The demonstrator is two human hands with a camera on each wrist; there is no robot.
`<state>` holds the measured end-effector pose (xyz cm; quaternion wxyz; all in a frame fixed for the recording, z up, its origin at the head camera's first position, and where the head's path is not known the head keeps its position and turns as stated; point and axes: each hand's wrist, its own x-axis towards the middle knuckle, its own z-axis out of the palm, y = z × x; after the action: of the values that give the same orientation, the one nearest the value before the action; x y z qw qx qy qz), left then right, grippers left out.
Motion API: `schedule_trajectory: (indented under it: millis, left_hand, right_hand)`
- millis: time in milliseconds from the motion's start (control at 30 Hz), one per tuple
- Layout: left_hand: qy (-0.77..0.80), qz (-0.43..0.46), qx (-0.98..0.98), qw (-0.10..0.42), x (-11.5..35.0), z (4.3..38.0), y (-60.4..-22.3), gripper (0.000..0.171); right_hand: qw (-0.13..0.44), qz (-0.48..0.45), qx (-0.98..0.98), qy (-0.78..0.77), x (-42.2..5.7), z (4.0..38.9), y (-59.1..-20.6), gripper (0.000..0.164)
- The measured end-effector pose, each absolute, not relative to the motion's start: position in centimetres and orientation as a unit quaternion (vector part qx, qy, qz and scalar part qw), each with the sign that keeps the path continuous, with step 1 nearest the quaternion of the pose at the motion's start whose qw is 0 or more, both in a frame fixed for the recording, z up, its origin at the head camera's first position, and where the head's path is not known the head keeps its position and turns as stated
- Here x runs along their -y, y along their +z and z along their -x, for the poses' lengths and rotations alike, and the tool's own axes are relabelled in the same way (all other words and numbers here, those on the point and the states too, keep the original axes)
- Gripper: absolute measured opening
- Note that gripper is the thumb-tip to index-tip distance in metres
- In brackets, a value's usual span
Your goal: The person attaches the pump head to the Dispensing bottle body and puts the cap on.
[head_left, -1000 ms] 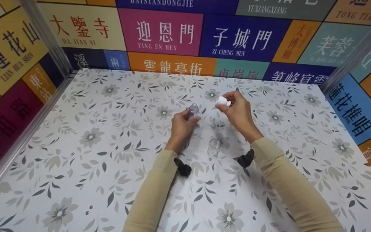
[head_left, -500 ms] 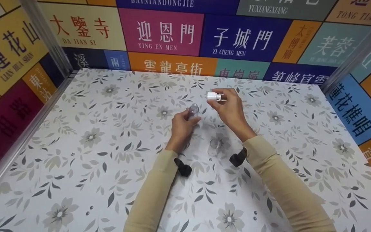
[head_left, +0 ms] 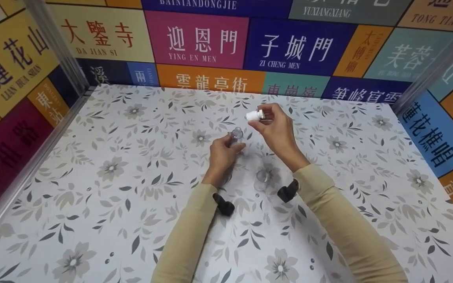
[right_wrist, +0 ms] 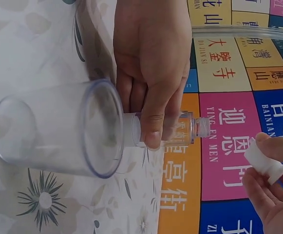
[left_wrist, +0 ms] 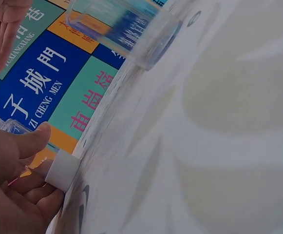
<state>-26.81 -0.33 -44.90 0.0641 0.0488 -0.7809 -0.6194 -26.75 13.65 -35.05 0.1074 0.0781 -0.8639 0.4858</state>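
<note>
My left hand (head_left: 221,156) grips a small clear bottle (right_wrist: 199,127) upright, its threaded neck uncovered and pointing up. A white base (left_wrist: 63,170) shows under the fingers in the left wrist view, low over the tabletop. Up and to the right of the neck, my right hand (head_left: 280,129) pinches a white bottle top (head_left: 255,115) between thumb and fingers. That top is a short cylinder with a narrower flanged end toward the palm, held tilted and apart from the bottle.
A clear plastic cup (right_wrist: 39,131) stands on the table between the forearms, nearer the right wrist. Floral-patterned cover (head_left: 124,220) spans the table. Panels with coloured sign blocks (head_left: 195,39) close off the back and sides. Each wrist carries a black camera mount (head_left: 225,205).
My right hand has carried the white top leftward and slightly up, closer to the bottle, and tipped it over to the left. The left hand and bottle have stayed nearly still.
</note>
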Motion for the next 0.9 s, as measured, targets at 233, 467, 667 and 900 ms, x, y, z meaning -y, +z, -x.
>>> schedule_trajectory:
  millis: [233,467,667,900]
  left_hand:
    - [-0.623,-0.053,0.779,0.055,0.3,26.8,-44.9,0.038]
    - [-0.615,-0.056,0.784,0.059,0.4,26.7,-44.7,0.034]
    - [-0.613,-0.053,0.785,0.064,0.4,26.8,-44.7,0.03]
    - [-0.6,-0.036,0.796,0.071,0.5,26.8,-44.8,0.022]
  right_hand:
    - [0.127,-0.127,0.866,0.466,-13.3,26.9,-34.7,0.048]
    - [0.113,-0.148,0.862,0.471,-12.6,27.1,-34.6,0.047]
    - [0.1,-0.144,0.859,0.481,-11.9,27.3,-35.0,0.046]
    - [0.087,-0.142,0.864,0.475,-11.7,27.3,-35.6,0.044]
